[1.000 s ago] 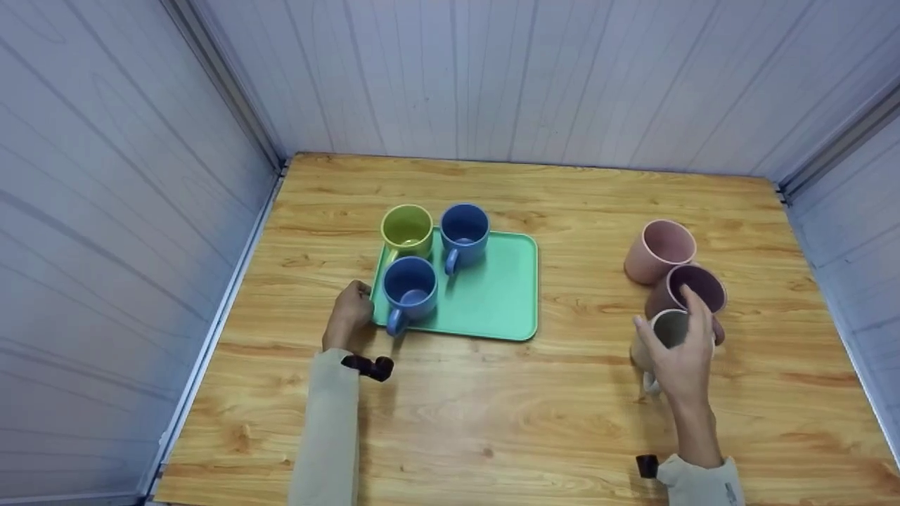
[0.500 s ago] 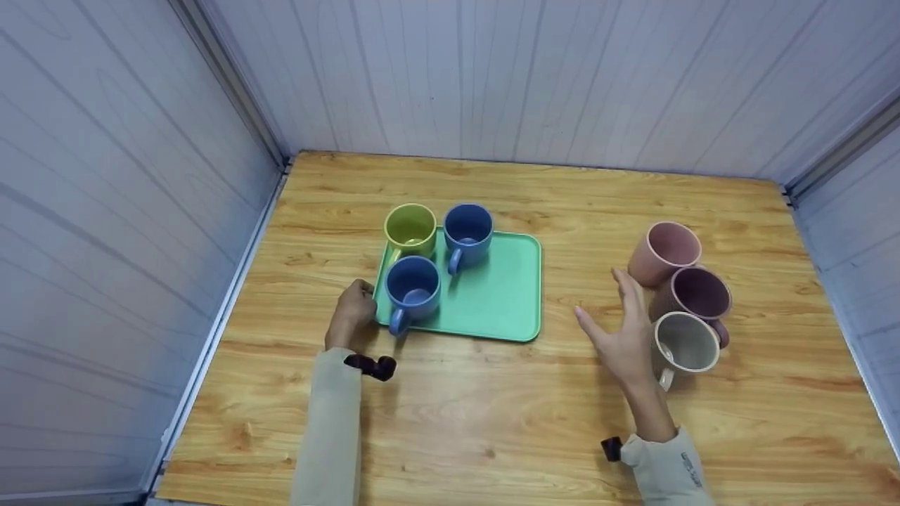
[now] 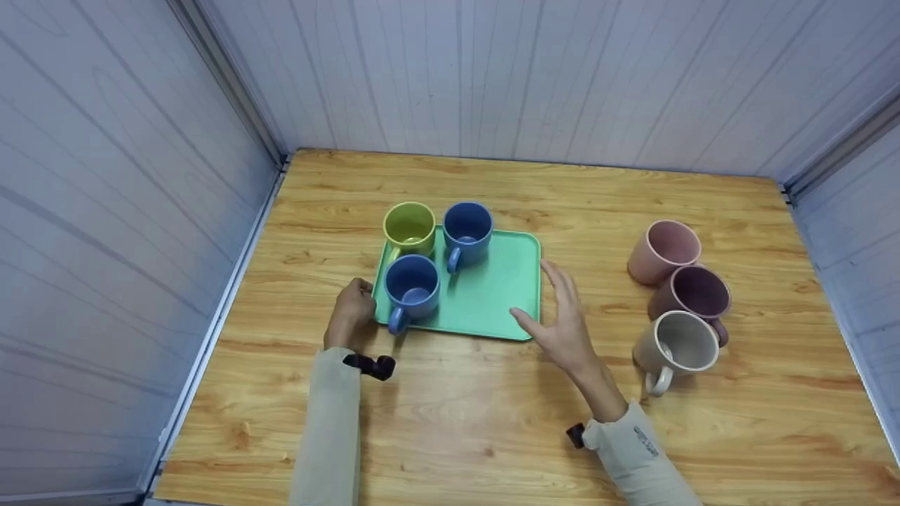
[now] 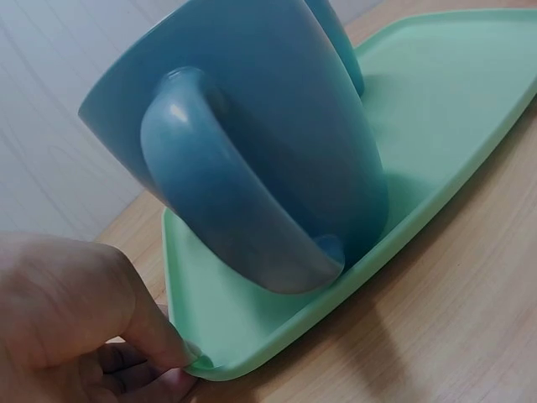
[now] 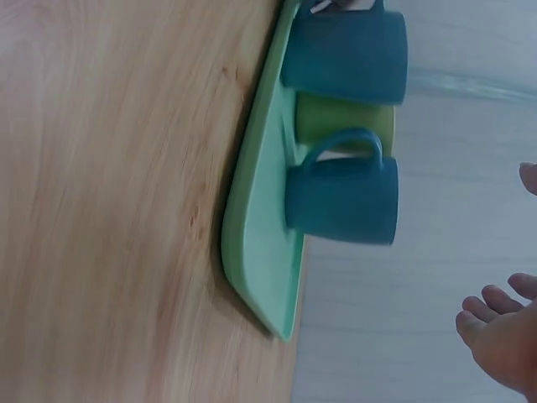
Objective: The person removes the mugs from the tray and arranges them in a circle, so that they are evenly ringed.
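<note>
Head view: the green tray (image 3: 481, 302) is pinched by the left hand (image 3: 353, 306). The right hand (image 3: 564, 334) is held near it, fingers apart.

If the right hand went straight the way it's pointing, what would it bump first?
Probably the green tray, at its right end. How high the right hand is, I can't quite tell; if higher, it might meet the farther blue mug instead.

Green tray (image 4: 453, 92), cut off in 2 wrist views, partly hidden by 3 mugs (image 3: 416, 302)
</note>
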{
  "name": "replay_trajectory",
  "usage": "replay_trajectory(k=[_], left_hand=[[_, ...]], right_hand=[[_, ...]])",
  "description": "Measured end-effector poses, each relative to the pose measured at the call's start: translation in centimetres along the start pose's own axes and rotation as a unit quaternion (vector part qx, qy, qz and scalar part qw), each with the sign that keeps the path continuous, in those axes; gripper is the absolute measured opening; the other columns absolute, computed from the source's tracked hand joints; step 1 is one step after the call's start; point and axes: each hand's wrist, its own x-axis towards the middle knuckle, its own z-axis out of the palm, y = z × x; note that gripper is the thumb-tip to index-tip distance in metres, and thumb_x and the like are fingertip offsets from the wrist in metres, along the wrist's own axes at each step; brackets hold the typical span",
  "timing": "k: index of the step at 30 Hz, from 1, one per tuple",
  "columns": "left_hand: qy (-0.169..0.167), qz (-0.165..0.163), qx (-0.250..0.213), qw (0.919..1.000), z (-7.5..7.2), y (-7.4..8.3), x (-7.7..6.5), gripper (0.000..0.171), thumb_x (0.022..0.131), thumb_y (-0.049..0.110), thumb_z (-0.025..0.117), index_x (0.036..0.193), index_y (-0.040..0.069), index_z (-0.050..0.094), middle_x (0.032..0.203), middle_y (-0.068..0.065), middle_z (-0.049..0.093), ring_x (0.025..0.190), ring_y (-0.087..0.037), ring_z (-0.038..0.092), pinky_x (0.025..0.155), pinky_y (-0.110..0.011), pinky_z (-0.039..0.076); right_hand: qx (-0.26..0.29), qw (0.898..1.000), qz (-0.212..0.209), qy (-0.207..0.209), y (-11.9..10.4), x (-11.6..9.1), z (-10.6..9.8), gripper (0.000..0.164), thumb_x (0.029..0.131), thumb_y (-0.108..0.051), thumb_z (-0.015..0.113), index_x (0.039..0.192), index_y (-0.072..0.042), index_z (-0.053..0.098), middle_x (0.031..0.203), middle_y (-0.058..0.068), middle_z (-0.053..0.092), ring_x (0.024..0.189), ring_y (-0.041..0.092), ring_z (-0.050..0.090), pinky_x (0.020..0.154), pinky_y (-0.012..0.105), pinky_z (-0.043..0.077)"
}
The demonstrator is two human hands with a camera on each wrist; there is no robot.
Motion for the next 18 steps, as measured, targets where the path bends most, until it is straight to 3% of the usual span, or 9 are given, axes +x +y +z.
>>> replay_trajectory(k=[3, 9, 18], left_hand=[[0.001, -0.002, -0.002, 1.0, 0.0, 0.0, 0.0, 0.037, 0.097, 0.009, 0.028, 0.129, 0.0, 0.044, 0.125, -0.019, 0.05, 0.107, -0.027, 0.047, 0.093, -0.04, 0.042], [0.008, -0.006, -0.005, 0.9999, 0.1, 0.1, 0.1, 0.037, 0.095, 0.005, 0.027, 0.126, -0.001, 0.045, 0.123, -0.019, 0.05, 0.107, -0.027, 0.048, 0.093, -0.04, 0.042], [0.006, 0.001, 0.003, 1.0, 0.1, 0.0, 0.3, 0.04, 0.093, 0.005, 0.025, 0.127, -0.001, 0.044, 0.128, -0.02, 0.049, 0.111, -0.029, 0.047, 0.097, -0.042, 0.041]], right_hand=[[0.0, 1.0, -0.02, -0.016, 0.0, 0.6, 1.1, 0.077, 0.082, -0.024, 0.075, 0.147, -0.01, 0.034, 0.147, 0.011, 0.034, 0.137, 0.023, 0.032, 0.111, 0.051, 0.027], [-0.006, 0.999, -0.018, -0.038, 0.1, 1.5, 3.2, 0.077, 0.082, -0.024, 0.075, 0.145, -0.006, 0.036, 0.147, 0.01, 0.036, 0.137, 0.024, 0.034, 0.111, 0.051, 0.029], [-0.002, 0.998, -0.023, -0.066, -0.1, 2.7, 5.8, 0.079, 0.082, -0.031, 0.075, 0.147, -0.011, 0.034, 0.147, 0.009, 0.036, 0.135, 0.022, 0.037, 0.11, 0.045, 0.033]])
